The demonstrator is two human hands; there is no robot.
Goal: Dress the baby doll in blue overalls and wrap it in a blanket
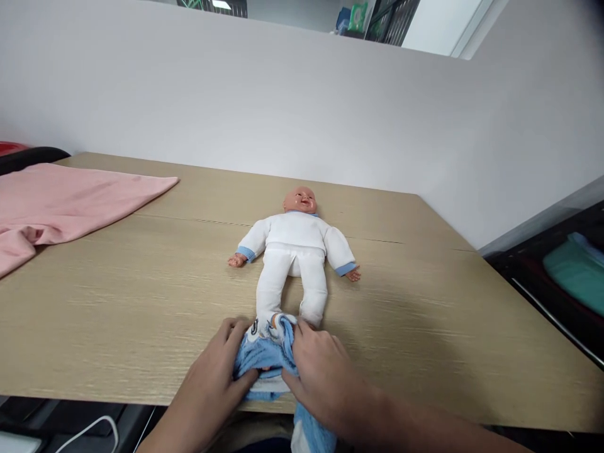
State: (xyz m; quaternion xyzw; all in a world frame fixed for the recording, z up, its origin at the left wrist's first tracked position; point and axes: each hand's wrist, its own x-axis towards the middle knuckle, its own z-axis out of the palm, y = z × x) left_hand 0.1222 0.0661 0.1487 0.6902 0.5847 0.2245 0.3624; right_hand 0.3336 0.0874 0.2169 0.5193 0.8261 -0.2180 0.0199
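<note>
A baby doll (295, 236) in a white top with blue cuffs lies on its back, its head away from me and its feet toward me. Bunched at its lower legs are small blue and white doll trousers (264, 353) with a printed pattern. My left hand (219, 365) grips the bunched cloth on its left side, thumb in front. On the other side my right hand (323, 371) pinches the same cloth beside the doll's foot. Part of the garment hangs below my right hand, over the table's front edge. The doll's feet are mostly hidden by cloth and fingers.
The wooden table (141, 302) meets a white wall (236, 94) at the back. A pink cloth (80, 201) lies at the left. Right of the table is a dark container with green fabric (576, 270). A white cable (89, 431) shows below the front edge.
</note>
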